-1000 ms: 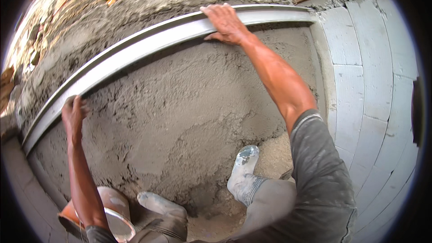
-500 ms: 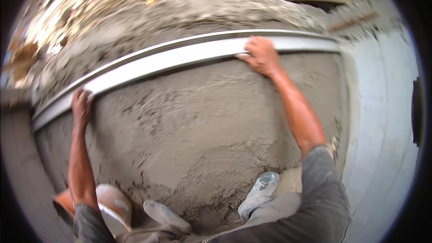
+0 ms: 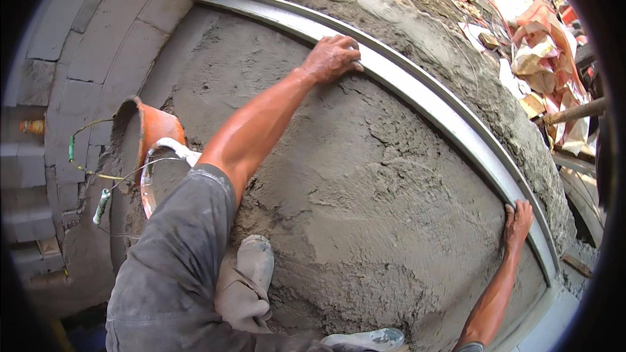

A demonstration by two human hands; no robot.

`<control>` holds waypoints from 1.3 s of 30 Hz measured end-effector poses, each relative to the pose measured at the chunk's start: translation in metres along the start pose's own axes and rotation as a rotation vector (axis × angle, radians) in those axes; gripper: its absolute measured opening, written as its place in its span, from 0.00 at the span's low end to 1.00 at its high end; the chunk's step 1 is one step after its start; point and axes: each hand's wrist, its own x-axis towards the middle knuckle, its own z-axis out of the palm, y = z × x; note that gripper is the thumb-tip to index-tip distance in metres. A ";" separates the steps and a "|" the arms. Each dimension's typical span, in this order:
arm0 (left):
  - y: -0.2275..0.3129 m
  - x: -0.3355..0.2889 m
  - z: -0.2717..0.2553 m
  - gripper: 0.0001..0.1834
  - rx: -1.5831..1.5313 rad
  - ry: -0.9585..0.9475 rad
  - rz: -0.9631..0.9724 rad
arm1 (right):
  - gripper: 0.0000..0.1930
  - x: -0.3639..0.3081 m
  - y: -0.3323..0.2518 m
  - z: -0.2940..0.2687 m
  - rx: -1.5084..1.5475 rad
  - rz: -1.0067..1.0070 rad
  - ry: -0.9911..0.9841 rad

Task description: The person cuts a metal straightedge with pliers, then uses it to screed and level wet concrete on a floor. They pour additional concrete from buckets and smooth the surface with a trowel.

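A long pale metal screed bar [image 3: 427, 99] lies across the far edge of a bed of wet grey concrete [image 3: 352, 182]. My left hand [image 3: 329, 58] is closed over the bar, left of its middle, with the fingers curled across the top. Toward the bar's right end, my right hand [image 3: 518, 220] grips the near edge, its fingertips on the metal. The concrete is fairly smooth just in front of the bar and rougher close to my feet.
An orange bucket [image 3: 160, 124] and a white-rimmed bucket [image 3: 147, 195], both with wire handles, stand at my left. A grey block wall [image 3: 98, 45] rises beyond them. Rubble and torn sacks [image 3: 541, 58] lie past the bar. My boots [image 3: 255, 261] are in the concrete.
My view has swung left, bringing the block wall and both buckets further into sight. Both hands remain on the bar.
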 end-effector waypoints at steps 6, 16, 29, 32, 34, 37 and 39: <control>-0.013 -0.015 0.012 0.15 0.001 0.045 -0.023 | 0.14 0.025 -0.013 -0.001 -0.017 -0.045 -0.082; -0.021 -0.019 0.009 0.16 0.008 -0.042 -0.026 | 0.14 0.027 -0.016 -0.001 0.058 -0.044 -0.229; -0.013 -0.014 0.003 0.15 -0.107 -0.022 -0.034 | 0.20 0.007 0.039 0.026 -0.062 -0.158 -0.065; -0.013 -0.007 0.004 0.17 -0.165 -0.054 0.006 | 0.22 -0.001 0.055 0.033 -0.091 -0.036 -0.144; -0.007 -0.004 -0.001 0.17 -0.185 -0.129 0.006 | 0.22 -0.006 0.058 0.030 -0.090 0.005 -0.165; -0.016 -0.016 -0.004 0.16 -0.137 -0.127 -0.027 | 0.23 -0.006 0.055 0.036 -0.055 -0.051 -0.161; -0.025 -0.030 0.000 0.16 -0.164 -0.140 -0.060 | 0.23 -0.010 0.047 0.038 -0.056 -0.104 -0.130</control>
